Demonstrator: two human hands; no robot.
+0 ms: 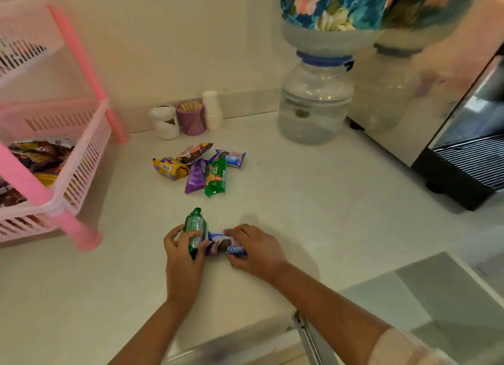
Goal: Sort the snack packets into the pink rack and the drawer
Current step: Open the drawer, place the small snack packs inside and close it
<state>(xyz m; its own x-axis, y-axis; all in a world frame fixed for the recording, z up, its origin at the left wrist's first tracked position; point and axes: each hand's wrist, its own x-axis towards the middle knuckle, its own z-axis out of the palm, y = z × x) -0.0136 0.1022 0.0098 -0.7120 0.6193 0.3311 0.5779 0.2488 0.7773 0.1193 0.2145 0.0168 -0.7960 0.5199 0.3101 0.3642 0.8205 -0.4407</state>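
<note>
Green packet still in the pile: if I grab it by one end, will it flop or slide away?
The green packet looks like a filled roll, so it probably stays fairly stiff. Its glossy wrapper may be slippery. It leans on the purple packet, which might shift.

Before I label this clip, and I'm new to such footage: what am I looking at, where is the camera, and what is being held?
It is one picture from a camera worn on a person's head, looking down at their own bare hands; there is no robot. The left hand grips a green packet, and the right hand holds a blue biscuit packet. Five more packets lie in a pile on the white counter. The pink rack on the left already holds snacks.
</note>
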